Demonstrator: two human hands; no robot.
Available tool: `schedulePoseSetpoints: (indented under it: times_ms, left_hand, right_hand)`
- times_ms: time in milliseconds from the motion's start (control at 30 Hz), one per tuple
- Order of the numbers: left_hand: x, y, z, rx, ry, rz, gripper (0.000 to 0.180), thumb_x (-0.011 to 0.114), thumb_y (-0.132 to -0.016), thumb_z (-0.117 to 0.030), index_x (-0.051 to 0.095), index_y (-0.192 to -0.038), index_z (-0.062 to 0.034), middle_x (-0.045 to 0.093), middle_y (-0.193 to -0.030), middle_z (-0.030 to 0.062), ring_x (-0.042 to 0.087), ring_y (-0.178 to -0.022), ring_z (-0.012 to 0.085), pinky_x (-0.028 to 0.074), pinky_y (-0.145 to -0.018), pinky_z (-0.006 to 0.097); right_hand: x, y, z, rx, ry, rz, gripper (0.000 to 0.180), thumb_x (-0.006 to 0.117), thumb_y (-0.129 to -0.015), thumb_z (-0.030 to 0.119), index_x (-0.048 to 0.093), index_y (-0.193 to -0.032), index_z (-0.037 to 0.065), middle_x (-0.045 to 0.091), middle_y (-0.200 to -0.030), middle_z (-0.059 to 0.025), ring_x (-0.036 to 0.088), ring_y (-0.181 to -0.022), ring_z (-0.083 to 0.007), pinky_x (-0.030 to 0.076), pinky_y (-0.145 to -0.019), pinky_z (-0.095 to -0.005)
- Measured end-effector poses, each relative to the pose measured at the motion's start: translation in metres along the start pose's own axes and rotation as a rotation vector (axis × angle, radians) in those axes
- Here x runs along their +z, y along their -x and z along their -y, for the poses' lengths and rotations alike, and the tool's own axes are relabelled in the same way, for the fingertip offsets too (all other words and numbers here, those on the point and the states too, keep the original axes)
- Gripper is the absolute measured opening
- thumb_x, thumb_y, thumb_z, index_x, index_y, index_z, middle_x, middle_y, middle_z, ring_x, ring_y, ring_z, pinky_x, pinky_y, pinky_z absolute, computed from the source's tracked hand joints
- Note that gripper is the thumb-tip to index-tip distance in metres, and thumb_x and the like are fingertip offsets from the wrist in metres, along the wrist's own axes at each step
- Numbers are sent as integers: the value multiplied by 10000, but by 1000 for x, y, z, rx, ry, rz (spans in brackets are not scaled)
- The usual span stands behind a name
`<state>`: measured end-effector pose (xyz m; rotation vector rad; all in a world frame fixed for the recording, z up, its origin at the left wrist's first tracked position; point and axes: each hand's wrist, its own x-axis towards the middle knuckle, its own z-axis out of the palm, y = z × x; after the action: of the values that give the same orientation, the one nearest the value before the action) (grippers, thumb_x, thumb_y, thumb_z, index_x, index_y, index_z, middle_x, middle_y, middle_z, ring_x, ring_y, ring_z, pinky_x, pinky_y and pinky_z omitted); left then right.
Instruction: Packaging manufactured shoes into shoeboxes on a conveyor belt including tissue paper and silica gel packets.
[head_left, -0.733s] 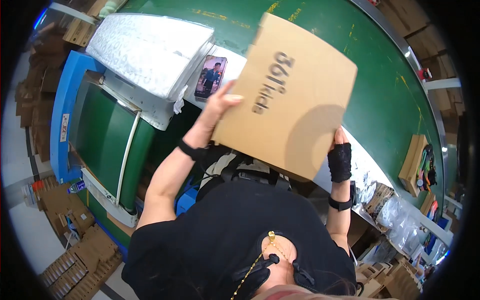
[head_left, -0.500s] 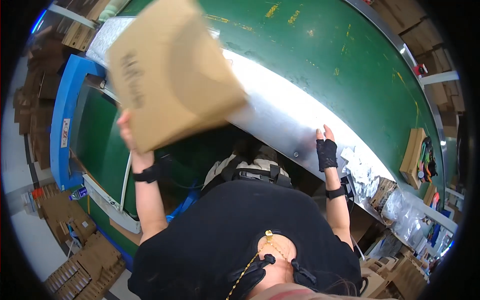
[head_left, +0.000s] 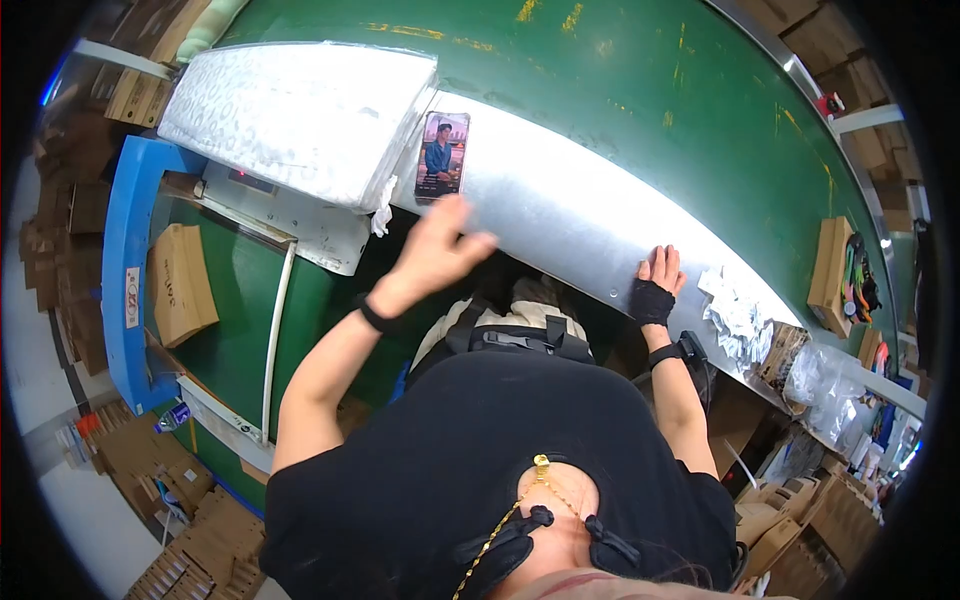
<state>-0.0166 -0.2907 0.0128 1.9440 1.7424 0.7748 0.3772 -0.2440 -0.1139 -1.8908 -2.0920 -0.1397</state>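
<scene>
My bare left hand (head_left: 437,252), a black band on its wrist, is just off the near edge of the metal ledge (head_left: 560,205). Its fingers are apart and hold nothing, right below a phone (head_left: 443,157) with a lit screen that lies on the ledge. My right hand (head_left: 656,286) wears a black lace fingerless glove and rests flat on the ledge, empty. A brown cardboard box (head_left: 181,284) stands at the left on the green belt, beside the blue arch of a machine (head_left: 122,290).
A bulky white-wrapped block (head_left: 300,120) stands on the ledge left of the phone. Crumpled white paper slips (head_left: 738,318) and clear plastic (head_left: 825,380) lie at the right. Across the ledge stretches a green belt (head_left: 600,90), with a small carton (head_left: 829,270) at its right.
The cardboard box has left my left hand and now stands on the green belt at the left. That hand has moved right toward the phone. My right hand has settled flat on the ledge.
</scene>
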Motion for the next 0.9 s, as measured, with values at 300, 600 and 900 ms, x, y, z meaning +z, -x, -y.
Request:
schedulePoseSetpoints:
  times_ms: [300,600,900]
  left_hand:
    - [141,-39,-23,380,-181,135,615,539,-804,-422,422,-1221,14,310,-1318,261,297,-1238,373,195,-1007,541]
    - [154,-39,-23,368,-267,38,562,560,-780,-379,465,-1197,-15,367,-1305,211,330,-1234,330,206,-1012,527]
    - [160,-41,-27,391,-344,11,517,584,-765,-347,494,-1154,-19,412,-1268,192,368,-1201,334,252,-1000,504]
  right_hand:
    - [-5,-2,4,16,-6,-40,406,545,-786,229,505,-1157,67,420,-1287,-136,377,-1203,-268,290,-933,-424]
    - [-5,-3,5,6,-9,-66,399,556,-773,218,512,-1140,68,433,-1272,-142,382,-1198,-268,292,-932,-435]
    - [0,-3,4,39,-35,-69,360,583,-684,238,525,-1007,90,482,-1142,-132,420,-1114,-272,325,-833,-444]
